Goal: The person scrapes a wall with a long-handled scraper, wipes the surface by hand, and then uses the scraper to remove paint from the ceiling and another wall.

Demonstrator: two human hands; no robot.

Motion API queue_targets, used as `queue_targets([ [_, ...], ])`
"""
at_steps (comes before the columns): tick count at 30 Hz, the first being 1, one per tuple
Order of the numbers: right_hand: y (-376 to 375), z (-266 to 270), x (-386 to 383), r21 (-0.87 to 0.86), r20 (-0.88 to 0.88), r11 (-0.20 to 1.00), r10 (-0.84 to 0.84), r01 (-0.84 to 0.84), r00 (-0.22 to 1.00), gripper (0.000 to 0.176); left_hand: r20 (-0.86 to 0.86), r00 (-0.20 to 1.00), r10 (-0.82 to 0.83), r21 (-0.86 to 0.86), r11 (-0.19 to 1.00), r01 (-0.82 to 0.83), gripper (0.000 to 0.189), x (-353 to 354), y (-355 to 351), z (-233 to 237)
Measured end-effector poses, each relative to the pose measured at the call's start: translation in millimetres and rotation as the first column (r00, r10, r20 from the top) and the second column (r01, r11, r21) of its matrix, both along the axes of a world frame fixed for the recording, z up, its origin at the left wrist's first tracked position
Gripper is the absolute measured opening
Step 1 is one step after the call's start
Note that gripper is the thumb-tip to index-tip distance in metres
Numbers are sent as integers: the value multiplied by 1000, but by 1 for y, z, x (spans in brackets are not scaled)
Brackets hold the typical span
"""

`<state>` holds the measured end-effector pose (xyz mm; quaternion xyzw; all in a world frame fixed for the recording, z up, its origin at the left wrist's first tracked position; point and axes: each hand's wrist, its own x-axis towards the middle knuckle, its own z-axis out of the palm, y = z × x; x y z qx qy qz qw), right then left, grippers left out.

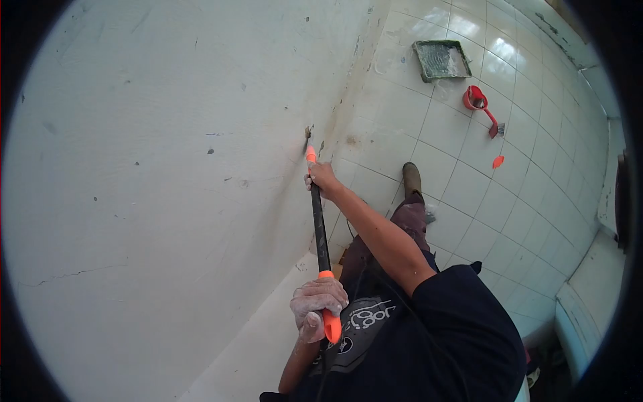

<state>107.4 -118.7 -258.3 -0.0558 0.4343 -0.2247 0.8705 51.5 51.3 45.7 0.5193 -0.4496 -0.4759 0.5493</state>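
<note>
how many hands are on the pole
2: the left hand at the near orange end, the right hand farther up the pole, close to the wall. None seems hidden.

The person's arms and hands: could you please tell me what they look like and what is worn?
The right hand is bare, with no glove or watch visible; its arm is uncovered up to a short dark navy sleeve. The left hand is smeared with a whitish coating, perhaps dust or paint, and its forearm is bare. No cables or markings show.
</note>
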Motion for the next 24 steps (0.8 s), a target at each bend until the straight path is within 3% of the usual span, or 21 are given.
queue_targets([
  [2, -1, -7, 3, 99, -20, 995, 16, -14, 1000, 18, 16, 999, 28, 42, 999, -29, 74, -1, 2, -3],
  [5, 2, 2, 4, 55, 15, 998, -14, 13, 1000, 18, -7, 1000, 19, 29, 999, -19, 74, 5, -2, 3],
  [8, 4, -28, 13, 40, 11, 999, 20, -21, 1000, 18, -34, 998, 47, 30, 998, -46, 74, 4, 0, 3],
  [15, 0, -6, 9, 44, -4, 999, -3, 3, 1000, 17, -82, 992, 99, -6, 995, -100, 73, 10, 3, -3],
  [20, -1, -12, 12, 162, 12, 987, 11, -13, 1000, 17, -134, 980, 147, -9, 989, -150, 71, 14, 0, -5],
  [24, 15, 26, 12, 84, 25, 996, -12, 10, 1000, 18, -184, 976, 120, -117, 983, -143, 68, 15, 11, 20],
])
